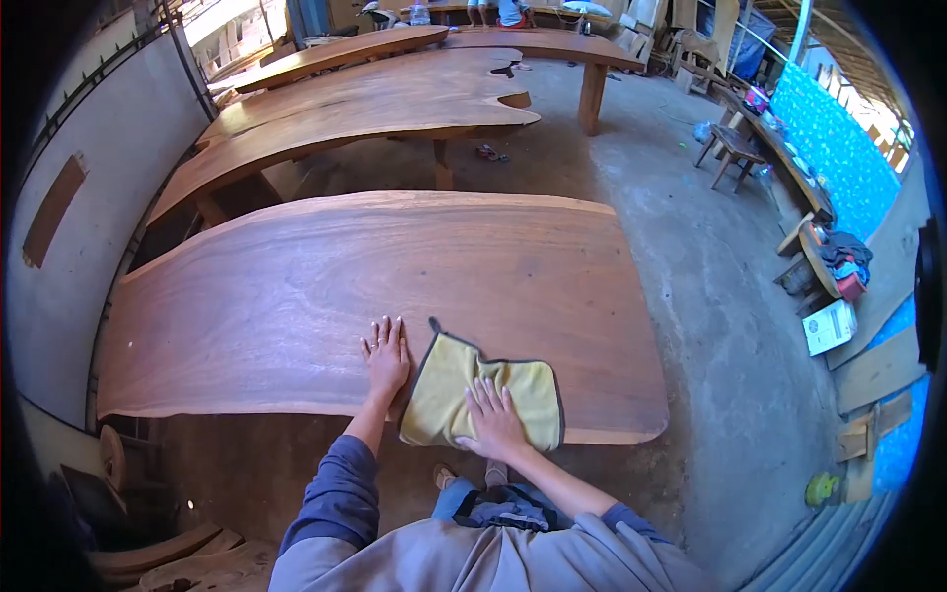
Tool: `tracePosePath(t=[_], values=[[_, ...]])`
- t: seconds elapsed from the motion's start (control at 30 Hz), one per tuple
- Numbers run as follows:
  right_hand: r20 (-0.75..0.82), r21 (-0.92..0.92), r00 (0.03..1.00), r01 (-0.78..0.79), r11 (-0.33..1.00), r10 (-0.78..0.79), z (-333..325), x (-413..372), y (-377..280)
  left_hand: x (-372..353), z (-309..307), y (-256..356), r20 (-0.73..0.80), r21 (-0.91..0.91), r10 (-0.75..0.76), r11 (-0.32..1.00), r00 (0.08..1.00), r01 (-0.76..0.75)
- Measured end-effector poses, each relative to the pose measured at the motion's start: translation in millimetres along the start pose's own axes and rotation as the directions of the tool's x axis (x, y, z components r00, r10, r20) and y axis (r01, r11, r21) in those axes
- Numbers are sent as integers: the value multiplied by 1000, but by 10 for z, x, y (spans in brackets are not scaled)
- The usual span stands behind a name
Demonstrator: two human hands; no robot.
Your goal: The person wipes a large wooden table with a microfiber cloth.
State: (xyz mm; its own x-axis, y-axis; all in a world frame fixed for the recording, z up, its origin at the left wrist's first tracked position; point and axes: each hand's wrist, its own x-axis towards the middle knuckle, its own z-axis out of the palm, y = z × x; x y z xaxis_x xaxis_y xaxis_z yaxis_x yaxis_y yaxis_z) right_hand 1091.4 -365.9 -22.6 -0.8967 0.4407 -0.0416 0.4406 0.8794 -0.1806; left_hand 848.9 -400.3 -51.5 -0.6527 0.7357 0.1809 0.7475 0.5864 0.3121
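A large wooden slab tabletop (296, 286) with a smooth brown surface lies in front of me. My left hand (388, 363) rests flat on it near the front edge, fingers stretched out and holding nothing. To its right, a yellow cloth (533, 395) with a dark border is spread on the wood, its lower part reaching over the front edge. My right hand (493, 419) presses flat on the cloth with fingers extended, not wrapped around it. A small dark loop sticks out at the cloth's upper left corner.
More long wooden slabs (345, 109) stand behind on thick legs. On the right are a small wooden stool (730, 148), a bench (789, 158) with things on it, and a white box (830, 327). A white wall (118, 128) borders the left. People's legs show far back.
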Motion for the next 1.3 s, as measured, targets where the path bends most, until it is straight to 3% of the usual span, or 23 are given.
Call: tracePosePath(t=[0.07, 0.23, 0.37, 0.5, 0.57, 0.6, 0.73, 0.83, 0.87, 0.9, 0.97, 1.07, 1.3], values=[[-25, -11, 999, 32, 999, -32, 54, -220, 110, -8, -8, -25, 6, 11, 6, 1000, 1000, -6], [-166, -32, 975, -155, 987, 148, 181, -678, 587, -21, 43, 82, -18, 17, 9, 1000, 1000, -9], [-182, -125, 955, -260, 957, 236, 234, -516, 450, -53, 121, 198, -25, 12, 10, 1000, 1000, -10], [-151, -109, 973, -191, 976, 173, 272, -160, 109, -90, 174, 266, -8, 19, 37, 999, 999, -37], [-144, -205, 984, -131, 970, 102, 349, 52, -113, -103, 185, 195, 27, 32, 102, 994, 994, -103], [-79, -102, 992, -102, 990, 94, 201, 141, -244, -99, 202, 129, 38, 25, 143, 989, 989, -144], [-99, -53, 995, -23, 998, 17, 228, 386, -443, -27, 94, 27, 138, 11, 211, 977, 968, -215], [-175, -50, 984, -8, 999, -1, 209, 417, -433, 65, -14, 3, 77, -20, 162, 987, 984, -161], [-191, -74, 982, -2, 997, -12, 194, 403, -400, 89, -29, -12, 50, -12, 154, 988, 987, -153], [-141, -26, 990, 17, 1000, -20, 89, 382, -355, 119, -22, -11, 50, -14, 156, 988, 986, -156], [-188, 140, 982, 36, 989, -9, 151, 323, -173, 165, 15, -17, 8, -47, 150, 988, 989, -150], [-112, 30, 992, -62, 998, 65, 109, -14, 45, 65, 65, -87, 22, -40, 125, 991, 992, -124], [-110, -22, 961, -256, 966, 252, -11, -619, 834, 88, 4, 42, 34, -6, 116, 993, 993, -116]])
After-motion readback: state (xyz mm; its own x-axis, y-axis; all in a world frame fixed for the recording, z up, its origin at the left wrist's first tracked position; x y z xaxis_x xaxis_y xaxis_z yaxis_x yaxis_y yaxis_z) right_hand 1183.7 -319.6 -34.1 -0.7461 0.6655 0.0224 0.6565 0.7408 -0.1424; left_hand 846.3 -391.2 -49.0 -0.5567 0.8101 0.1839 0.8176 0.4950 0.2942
